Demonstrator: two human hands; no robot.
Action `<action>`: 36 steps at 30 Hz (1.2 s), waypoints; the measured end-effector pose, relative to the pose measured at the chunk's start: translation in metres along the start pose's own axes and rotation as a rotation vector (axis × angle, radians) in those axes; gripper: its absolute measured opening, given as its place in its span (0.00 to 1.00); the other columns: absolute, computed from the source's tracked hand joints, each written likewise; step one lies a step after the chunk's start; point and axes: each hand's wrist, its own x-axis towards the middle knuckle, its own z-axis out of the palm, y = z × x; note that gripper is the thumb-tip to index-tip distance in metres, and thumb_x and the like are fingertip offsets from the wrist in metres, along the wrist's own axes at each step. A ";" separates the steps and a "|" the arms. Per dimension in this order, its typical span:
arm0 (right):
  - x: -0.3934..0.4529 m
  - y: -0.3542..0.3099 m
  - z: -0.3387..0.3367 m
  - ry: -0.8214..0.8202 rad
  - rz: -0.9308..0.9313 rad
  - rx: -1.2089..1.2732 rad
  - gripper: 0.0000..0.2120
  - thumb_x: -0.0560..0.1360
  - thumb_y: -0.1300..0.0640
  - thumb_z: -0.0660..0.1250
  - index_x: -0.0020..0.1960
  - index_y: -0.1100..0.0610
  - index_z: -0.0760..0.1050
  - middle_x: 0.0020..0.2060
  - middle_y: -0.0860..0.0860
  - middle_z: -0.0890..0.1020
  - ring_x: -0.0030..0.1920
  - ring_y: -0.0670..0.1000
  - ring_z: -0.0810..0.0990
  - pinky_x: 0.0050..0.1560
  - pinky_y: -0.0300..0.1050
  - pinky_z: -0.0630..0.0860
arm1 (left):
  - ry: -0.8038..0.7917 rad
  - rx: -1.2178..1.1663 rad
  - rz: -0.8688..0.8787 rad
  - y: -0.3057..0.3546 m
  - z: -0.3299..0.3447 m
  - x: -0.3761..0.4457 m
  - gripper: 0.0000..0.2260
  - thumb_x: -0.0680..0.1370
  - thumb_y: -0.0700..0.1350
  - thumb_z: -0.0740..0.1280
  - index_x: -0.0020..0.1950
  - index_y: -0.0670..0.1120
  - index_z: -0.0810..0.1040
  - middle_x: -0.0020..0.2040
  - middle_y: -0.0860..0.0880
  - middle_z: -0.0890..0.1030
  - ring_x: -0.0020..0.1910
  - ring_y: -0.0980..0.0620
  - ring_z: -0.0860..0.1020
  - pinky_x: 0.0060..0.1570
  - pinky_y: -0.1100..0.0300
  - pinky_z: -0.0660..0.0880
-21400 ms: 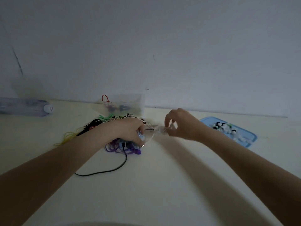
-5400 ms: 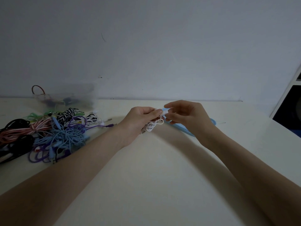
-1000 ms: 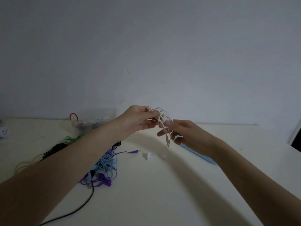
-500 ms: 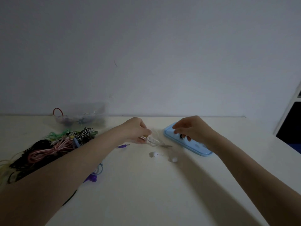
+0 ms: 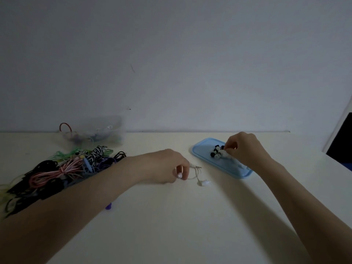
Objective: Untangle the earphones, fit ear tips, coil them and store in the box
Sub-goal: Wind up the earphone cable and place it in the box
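My left hand (image 5: pixel 165 168) rests on the table, closed on a white earphone cable (image 5: pixel 194 171). One white earbud (image 5: pixel 204 182) of that cable lies loose just to the right of the hand. My right hand (image 5: pixel 244 149) hovers over a light blue lid (image 5: pixel 202 152), fingertips pinched at a small heap of black and white ear tips (image 5: pixel 217 152). Whether a tip is between the fingers I cannot tell. A clear plastic box (image 5: pixel 93 133) with some cables inside stands against the wall at the back left.
A tangled pile of earphones (image 5: pixel 62 168) in pink, black, green, purple and striped cord lies at the left, partly under my left forearm. A purple earbud (image 5: pixel 108 206) peeks out below that arm. The table's right edge (image 5: pixel 339 164) borders a dark opening.
The white earphones came down from mid-air to the table with my left hand. My right hand let go of them and moved right onto the ear tips on the blue lid.
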 end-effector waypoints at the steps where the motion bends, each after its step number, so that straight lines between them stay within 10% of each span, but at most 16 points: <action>1: 0.000 0.002 -0.002 0.010 0.005 -0.015 0.08 0.73 0.65 0.64 0.43 0.60 0.81 0.41 0.57 0.84 0.43 0.56 0.80 0.45 0.47 0.77 | 0.020 -0.017 0.000 0.000 0.002 0.001 0.10 0.74 0.38 0.63 0.44 0.54 0.77 0.40 0.59 0.74 0.43 0.57 0.76 0.47 0.59 0.74; 9: -0.005 0.010 -0.007 -0.052 0.061 -0.019 0.04 0.71 0.59 0.71 0.42 0.60 0.80 0.39 0.55 0.81 0.42 0.54 0.78 0.39 0.41 0.70 | 0.303 -0.275 0.029 0.010 0.002 0.017 0.04 0.74 0.48 0.69 0.39 0.55 0.78 0.31 0.58 0.74 0.29 0.64 0.72 0.33 0.74 0.67; 23: -0.003 0.014 -0.005 0.032 -0.036 0.133 0.04 0.71 0.63 0.68 0.41 0.57 0.81 0.35 0.47 0.79 0.32 0.40 0.71 0.33 0.24 0.68 | 0.488 -0.427 0.085 0.009 0.050 0.044 0.04 0.73 0.46 0.71 0.40 0.50 0.78 0.38 0.57 0.75 0.34 0.64 0.73 0.37 0.72 0.68; 36: -0.008 0.004 0.019 0.077 -0.050 -0.019 0.08 0.74 0.64 0.63 0.48 0.61 0.80 0.50 0.54 0.79 0.51 0.53 0.75 0.43 0.38 0.65 | 0.512 -0.501 0.122 0.004 0.052 0.038 0.04 0.73 0.40 0.71 0.47 0.45 0.83 0.45 0.51 0.78 0.39 0.60 0.76 0.41 0.71 0.73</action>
